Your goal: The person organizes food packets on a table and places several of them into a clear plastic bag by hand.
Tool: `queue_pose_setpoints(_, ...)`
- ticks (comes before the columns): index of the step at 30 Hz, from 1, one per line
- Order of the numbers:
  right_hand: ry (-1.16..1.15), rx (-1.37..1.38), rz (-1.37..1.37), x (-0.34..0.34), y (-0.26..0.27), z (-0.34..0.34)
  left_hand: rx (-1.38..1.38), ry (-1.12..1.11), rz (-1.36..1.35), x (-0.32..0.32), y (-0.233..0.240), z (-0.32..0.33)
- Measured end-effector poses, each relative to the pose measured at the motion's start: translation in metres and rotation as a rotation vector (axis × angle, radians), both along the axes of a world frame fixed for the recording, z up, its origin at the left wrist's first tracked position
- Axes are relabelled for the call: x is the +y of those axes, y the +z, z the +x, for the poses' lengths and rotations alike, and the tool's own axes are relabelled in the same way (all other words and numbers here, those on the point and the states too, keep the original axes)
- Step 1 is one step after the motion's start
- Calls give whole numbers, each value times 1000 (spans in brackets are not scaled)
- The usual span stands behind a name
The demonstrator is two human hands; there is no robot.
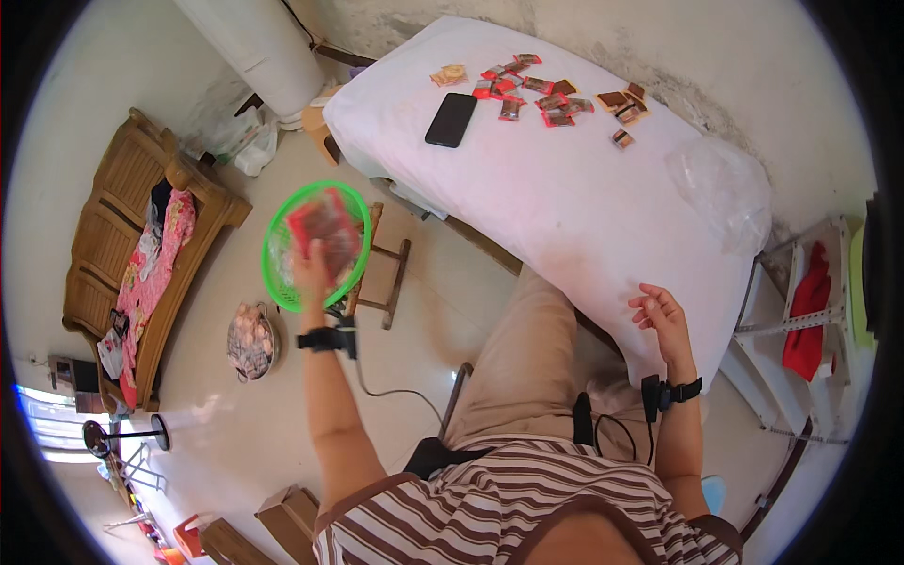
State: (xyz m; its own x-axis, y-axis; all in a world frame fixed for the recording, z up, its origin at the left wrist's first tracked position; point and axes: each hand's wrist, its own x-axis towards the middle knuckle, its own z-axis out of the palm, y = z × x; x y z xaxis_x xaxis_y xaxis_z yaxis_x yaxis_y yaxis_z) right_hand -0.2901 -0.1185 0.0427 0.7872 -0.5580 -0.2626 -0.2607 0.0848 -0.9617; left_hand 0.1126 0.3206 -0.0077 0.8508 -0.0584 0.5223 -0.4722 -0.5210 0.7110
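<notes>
My left hand [311, 274] is blurred and grips a red-and-brown packet with clear plastic [326, 224]; whether it is one packet or more I cannot tell. It is over a green plastic basket [266, 258], which holds clear plastic pieces. My right hand [662, 314] hovers above the near edge of the white-covered table [537, 191], fingers loosely apart, holding nothing. Scattered at the far side of that table are several small red-wrapped snack packets [538, 85], brown-and-yellow packets [613, 100] and pale cracker-like packets [449, 75]. A black phone [450, 120] lies beside them.
A clear plastic bag [720, 194] rests on the table's right end. Under the basket is a wooden stool [395, 282]. A metal basin [252, 342] of wrapped pieces stands on the floor, near a wooden bench [183, 282]. Metal shelving [791, 328] is at right.
</notes>
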Motion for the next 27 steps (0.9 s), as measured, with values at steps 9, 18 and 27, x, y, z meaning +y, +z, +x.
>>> queue_pose_setpoints(9,28,97,24,21,-17,17,443,-250,390,45,-33,83)
queue_pose_setpoints(18,28,154,14,31,-30,28,596,-78,751,11,-76,82)
queue_pose_setpoints(27,76,137,87,35,-40,48,421,-68,782,35,-106,77)
